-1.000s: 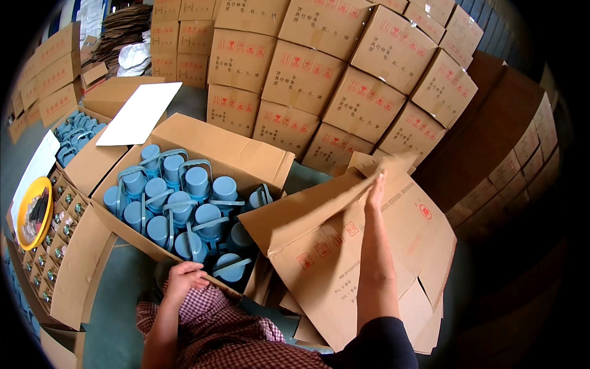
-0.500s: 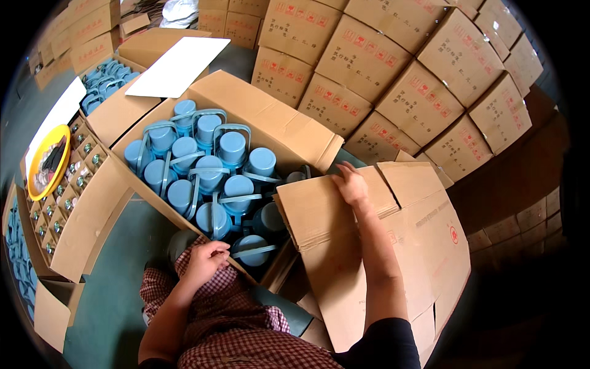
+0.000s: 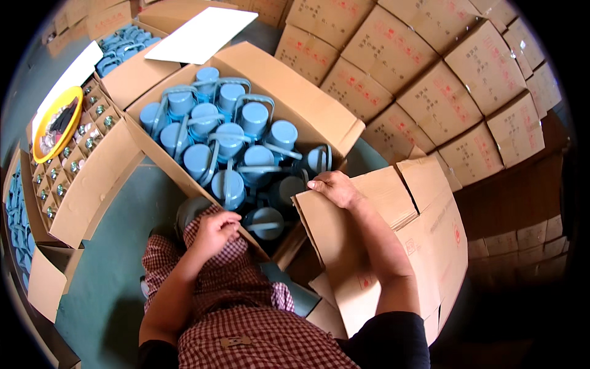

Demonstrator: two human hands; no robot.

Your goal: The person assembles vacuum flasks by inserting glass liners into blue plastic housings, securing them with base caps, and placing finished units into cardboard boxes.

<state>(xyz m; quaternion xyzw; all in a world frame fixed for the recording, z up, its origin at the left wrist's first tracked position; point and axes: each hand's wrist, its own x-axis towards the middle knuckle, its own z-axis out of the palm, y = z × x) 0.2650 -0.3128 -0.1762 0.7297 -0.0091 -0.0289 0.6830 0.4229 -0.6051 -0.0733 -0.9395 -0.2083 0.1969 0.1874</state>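
My right hand (image 3: pixel 335 189) is closed over the top edge of a tan cardboard carton (image 3: pixel 362 246), near its left corner. The carton leans at an angle beside an open box (image 3: pixel 169 175) of blue lidded jugs (image 3: pixel 228 140) with looped carry handles. It partly covers the box's right end. My left hand (image 3: pixel 216 232) hovers at the box's near side, above my checked apron (image 3: pixel 246 332). Its fingers are curled in, and nothing shows between them. A jug (image 3: pixel 264 222) stands in the near corner, close to both hands.
At left, a yellow basin (image 3: pixel 75 117) holding small items rests on a divided carton (image 3: pixel 104 184) of shiny-topped pieces. A white sheet (image 3: pixel 200 37) lies across box flaps behind. Sealed cartons (image 3: pixel 393 49) are stacked high at the back right. More blue jugs (image 3: pixel 123 46) fill a farther box.
My right hand has gone from reaching past the carton's top edge to gripping that edge near its left corner. The left hand keeps its curled pose. The whole view has shifted somewhat.
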